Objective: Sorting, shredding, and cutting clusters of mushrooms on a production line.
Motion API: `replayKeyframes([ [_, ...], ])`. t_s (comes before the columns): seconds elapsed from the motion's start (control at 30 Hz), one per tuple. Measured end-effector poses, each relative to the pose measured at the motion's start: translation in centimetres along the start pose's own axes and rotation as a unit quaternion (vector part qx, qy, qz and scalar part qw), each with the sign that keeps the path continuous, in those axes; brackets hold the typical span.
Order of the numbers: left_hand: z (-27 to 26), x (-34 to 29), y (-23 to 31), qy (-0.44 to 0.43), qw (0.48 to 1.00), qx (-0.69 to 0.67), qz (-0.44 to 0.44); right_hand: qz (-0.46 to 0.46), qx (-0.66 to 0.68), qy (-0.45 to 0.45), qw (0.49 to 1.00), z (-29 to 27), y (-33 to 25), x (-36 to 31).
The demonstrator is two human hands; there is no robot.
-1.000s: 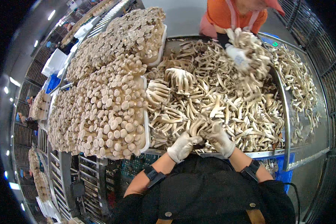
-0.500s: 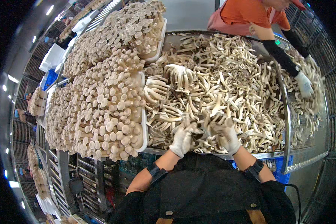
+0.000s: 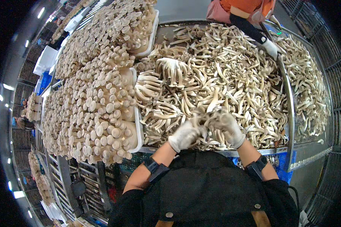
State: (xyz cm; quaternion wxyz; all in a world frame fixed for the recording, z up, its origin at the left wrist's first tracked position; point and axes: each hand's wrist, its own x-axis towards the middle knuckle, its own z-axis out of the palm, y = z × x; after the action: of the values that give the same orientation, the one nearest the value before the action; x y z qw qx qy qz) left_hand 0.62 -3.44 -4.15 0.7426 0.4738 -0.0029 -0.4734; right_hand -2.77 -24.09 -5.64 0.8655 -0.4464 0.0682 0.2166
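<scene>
My gloved left hand [image 3: 185,135] and gloved right hand [image 3: 230,131] are close together over the near edge of a metal table heaped with loose mushrooms [image 3: 238,87]. Between them is a small cluster of brown-grey mushrooms [image 3: 207,120], blurred by motion. The fingers of both hands curl around this cluster from either side. Left of the far part of the heap lie two larger mushroom clumps, one [image 3: 173,72] fanned with its pale stems toward me and the other [image 3: 148,86] beside it.
White trays [image 3: 138,130] packed with upright, round-capped mushrooms [image 3: 98,113] stand at the left. A metal divider [image 3: 290,113] separates the heap from a mesh tray of mushrooms [image 3: 308,90] at the right. Across the table, a co-worker's gloved hand [image 3: 271,48] is by the divider. Blue crates [image 3: 282,166] sit below.
My hands stay together on the mushrooms, with the fingers shifted. The co-worker's hand has moved from the mesh tray to the divider's far end. The whole view has shifted slightly.
</scene>
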Motion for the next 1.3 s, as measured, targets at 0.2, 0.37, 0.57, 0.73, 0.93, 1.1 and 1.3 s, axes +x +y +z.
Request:
replayKeyframes([
  [0.2, 0.3, 0.8, 0.8, 0.129, 0.991, -0.005, -0.037, -0.119, -0.230, 0.021, 0.966, 3.6, -2.8, 0.2],
  [0.37, 0.9, 1.7, 0.3, 0.089, 0.976, 0.184, 0.070, -0.273, -0.546, 0.078, 0.789, -3.1, 2.6, 2.6],
  [0.57, -1.6, 1.1, -0.4, 0.194, 0.955, 0.215, 0.059, 0.205, -0.779, 0.054, 0.590, -3.0, 2.9, -1.6],
  [0.73, -1.0, 0.0, -0.1, 0.049, 0.998, -0.038, -0.015, 0.046, -0.336, 0.222, 0.914, -3.6, 2.1, -2.6],
  [0.93, 0.2, 1.2, -1.2, 0.080, 0.996, -0.030, 0.008, -0.060, -0.123, 0.079, 0.987, 0.7, 0.5, -1.0],
  [1.1, -3.1, 2.5, -4.3, 0.116, 0.991, -0.049, 0.033, -0.098, -0.223, 0.110, 0.964, 0.9, 2.4, 1.8],
  [1.3, -6.1, -3.9, -0.4, 0.333, 0.931, 0.140, 0.055, 0.070, -0.631, 0.065, 0.770, -1.3, -4.2, 5.0],
])
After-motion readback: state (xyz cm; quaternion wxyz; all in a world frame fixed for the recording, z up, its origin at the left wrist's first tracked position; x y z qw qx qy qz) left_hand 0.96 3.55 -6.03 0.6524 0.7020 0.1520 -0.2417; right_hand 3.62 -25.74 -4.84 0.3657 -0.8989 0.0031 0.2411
